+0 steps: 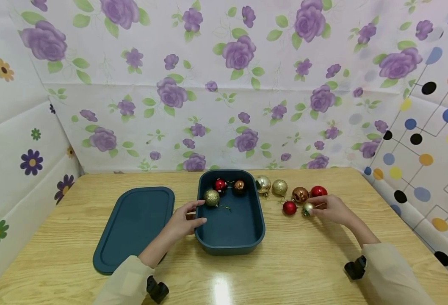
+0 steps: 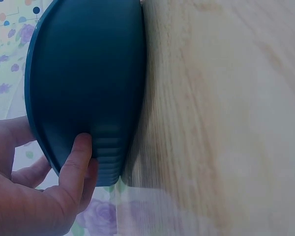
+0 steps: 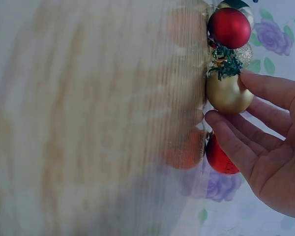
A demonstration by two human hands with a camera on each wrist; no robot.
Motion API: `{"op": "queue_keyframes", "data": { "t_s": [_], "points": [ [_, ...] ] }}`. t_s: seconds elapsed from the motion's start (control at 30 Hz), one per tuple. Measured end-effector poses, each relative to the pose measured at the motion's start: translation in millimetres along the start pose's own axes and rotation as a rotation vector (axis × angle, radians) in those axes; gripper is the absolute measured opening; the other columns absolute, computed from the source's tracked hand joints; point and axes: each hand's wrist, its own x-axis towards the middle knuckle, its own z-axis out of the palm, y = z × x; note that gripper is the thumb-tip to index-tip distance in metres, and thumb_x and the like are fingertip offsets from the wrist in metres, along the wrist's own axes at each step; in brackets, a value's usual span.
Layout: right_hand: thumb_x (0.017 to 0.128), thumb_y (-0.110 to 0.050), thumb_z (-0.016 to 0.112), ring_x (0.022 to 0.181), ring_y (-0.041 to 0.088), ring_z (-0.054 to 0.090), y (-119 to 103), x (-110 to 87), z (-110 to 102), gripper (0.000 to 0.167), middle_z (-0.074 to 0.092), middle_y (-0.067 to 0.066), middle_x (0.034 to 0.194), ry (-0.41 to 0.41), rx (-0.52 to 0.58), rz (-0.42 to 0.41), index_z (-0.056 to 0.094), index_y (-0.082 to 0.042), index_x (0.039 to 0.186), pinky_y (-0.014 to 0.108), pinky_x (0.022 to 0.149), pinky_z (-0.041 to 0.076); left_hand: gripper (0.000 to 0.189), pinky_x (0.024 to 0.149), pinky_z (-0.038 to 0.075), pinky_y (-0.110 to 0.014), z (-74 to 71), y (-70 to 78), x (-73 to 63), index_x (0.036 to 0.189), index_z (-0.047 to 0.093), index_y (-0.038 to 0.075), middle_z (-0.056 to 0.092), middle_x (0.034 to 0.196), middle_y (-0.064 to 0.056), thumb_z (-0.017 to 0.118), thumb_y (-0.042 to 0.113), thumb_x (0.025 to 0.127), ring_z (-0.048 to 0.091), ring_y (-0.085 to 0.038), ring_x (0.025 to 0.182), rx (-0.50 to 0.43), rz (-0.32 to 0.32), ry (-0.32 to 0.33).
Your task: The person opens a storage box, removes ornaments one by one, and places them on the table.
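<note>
In the head view a dark blue rectangular container (image 1: pixel 229 250) holds a glittery gold Christmas ball (image 1: pixel 211 198), a red one (image 1: pixel 220 185) and a copper one (image 1: pixel 239 187). My left hand (image 1: pixel 183 220) grips the container's left wall at the rim. Several fingers (image 2: pixel 74 164) show against its outer side in the left wrist view. My right hand (image 1: pixel 332 209) pinches a small pale gold ball (image 1: pixel 307 209) with green tinsel at its top. Up close in the right wrist view, fingertips sit on both sides of this gold ball (image 3: pixel 228 94), right at the tabletop.
Left of the container lies a flat dark blue lid (image 1: pixel 134 226). Between container and right hand are a shiny gold ball (image 1: pixel 263 184), a glittery gold ball (image 1: pixel 279 187), a copper ball (image 1: pixel 300 194) and red balls (image 1: pixel 289 207). A floral cloth (image 1: pixel 208 106) hangs behind the wooden table (image 1: pixel 285 267).
</note>
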Motion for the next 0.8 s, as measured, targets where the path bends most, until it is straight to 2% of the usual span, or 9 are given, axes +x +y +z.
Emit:
{"op": "queue_keyframes", "data": {
  "t_s": [0.5, 0.8],
  "points": [
    [0.083, -0.014, 0.066, 0.091, 0.034, 0.061, 1.6, -0.2, -0.4, 0.042, 0.061, 0.025, 0.107, 0.003, 0.010, -0.015, 0.057, 0.008, 0.118, 0.036, 0.071, 0.052, 0.049, 0.067, 0.050, -0.036, 0.9, -1.8, 1.1, 0.133, 0.048, 0.011, 0.038, 0.135, -0.021, 0.062, 0.006, 0.086, 0.048, -0.032, 0.111, 0.011, 0.012, 0.009],
    [0.085, -0.013, 0.065, 0.098, 0.038, 0.058, -8.3, -4.4, -7.3, 0.041, 0.058, 0.027, 0.112, 0.054, 0.004, -0.062, 0.056, 0.007, 0.119, 0.036, 0.072, 0.052, 0.050, 0.068, 0.050, -0.036, 0.5, -0.9, 0.3, 0.133, 0.047, 0.011, 0.036, 0.136, -0.022, 0.062, 0.006, 0.086, 0.048, -0.033, 0.112, 0.005, 0.015, 0.006]
  ]
}}
